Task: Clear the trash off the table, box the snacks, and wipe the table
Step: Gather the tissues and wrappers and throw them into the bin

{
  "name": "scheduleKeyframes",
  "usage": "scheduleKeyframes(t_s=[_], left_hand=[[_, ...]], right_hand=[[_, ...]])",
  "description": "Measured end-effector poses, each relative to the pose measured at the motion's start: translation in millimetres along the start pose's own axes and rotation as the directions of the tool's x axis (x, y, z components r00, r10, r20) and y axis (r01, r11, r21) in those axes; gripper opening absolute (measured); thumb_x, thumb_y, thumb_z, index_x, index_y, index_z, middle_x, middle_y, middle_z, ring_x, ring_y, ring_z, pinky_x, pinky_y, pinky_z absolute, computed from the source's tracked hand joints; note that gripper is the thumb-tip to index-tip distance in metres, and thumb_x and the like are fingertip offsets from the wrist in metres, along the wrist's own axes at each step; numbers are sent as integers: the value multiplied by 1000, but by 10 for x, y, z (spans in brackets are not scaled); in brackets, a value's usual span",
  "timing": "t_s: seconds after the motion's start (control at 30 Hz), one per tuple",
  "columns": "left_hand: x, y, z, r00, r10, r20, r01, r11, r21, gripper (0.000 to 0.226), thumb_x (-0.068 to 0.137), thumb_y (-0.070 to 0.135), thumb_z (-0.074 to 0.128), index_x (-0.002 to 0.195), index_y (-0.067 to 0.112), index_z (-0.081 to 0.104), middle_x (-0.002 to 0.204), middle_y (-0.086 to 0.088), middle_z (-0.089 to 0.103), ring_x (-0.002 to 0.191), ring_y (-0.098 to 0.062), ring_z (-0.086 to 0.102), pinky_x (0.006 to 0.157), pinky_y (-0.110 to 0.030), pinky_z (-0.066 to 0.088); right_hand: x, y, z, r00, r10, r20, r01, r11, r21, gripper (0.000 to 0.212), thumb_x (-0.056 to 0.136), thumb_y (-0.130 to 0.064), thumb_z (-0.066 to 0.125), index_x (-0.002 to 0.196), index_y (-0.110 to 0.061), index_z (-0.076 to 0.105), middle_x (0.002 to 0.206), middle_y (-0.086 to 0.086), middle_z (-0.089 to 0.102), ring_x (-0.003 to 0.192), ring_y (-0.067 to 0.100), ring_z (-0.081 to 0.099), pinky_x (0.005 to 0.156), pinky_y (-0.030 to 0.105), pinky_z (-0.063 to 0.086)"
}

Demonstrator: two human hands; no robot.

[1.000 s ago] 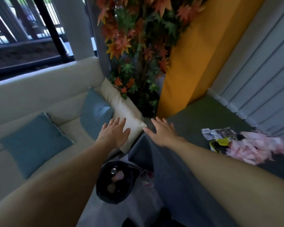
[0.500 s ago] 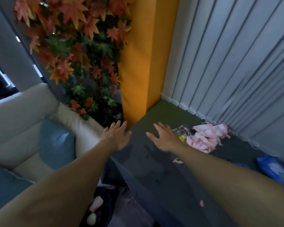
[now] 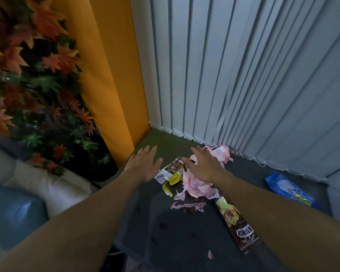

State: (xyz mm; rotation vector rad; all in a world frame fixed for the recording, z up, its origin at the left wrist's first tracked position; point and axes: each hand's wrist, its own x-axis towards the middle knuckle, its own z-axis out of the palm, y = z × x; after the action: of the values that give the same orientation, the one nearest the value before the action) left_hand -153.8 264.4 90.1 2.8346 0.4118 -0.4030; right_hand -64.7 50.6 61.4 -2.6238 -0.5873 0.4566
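Pink paper trash point(image 3: 193, 184) lies beneath my spread, empty right hand point(image 3: 205, 165), my spread left hand point(image 3: 144, 165) near it; I should scoop from both sides.

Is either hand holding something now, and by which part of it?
Nothing is held: the left hand and the right hand are both open, with fingers straight.

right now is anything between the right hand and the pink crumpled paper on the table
Nothing visible. The right hand, fingers straight, is directly over the pink crumpled paper; the torn snack wrapper lies to its left, out of the way.
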Motion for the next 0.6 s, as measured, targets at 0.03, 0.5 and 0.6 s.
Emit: scheduleKeyframes(t_s=[0.03, 0.5, 0.6], left_hand=[[57, 92, 16, 1000, 14, -2, -14, 1000, 3, 67, 104, 54, 25, 161, 25, 6, 168, -6, 6, 154, -28, 8, 124, -50, 14], [460, 572, 400, 986, 101, 130, -109, 992, 57, 70, 102, 58, 26, 161, 26, 5, 168, -5, 4, 154, -32, 8, 123, -50, 13], [527, 629, 397, 985, 122, 124, -131, 989, 72, 70, 102, 57, 27, 161, 25, 5, 168, -6, 5, 154, -32, 9, 123, -50, 15]], right_hand=[[-6, 107, -21, 1000, 15, 2, -15, 1000, 4, 80, 93, -74, 32, 157, -28, 21, 166, 0, 13, 152, 25, 12, 121, 54, 14], [-85, 995, -60, 983, 185, 8, -186, 983, 11, 80, 92, -73, 34, 156, -26, 22, 166, 1, 13, 152, 27, 12, 119, 58, 18], [-73, 1070, -55, 979, 204, -1, -204, 979, 14, 81, 91, -75, 33, 156, -27, 21, 166, 1, 13, 153, 27, 11, 119, 59, 18]])
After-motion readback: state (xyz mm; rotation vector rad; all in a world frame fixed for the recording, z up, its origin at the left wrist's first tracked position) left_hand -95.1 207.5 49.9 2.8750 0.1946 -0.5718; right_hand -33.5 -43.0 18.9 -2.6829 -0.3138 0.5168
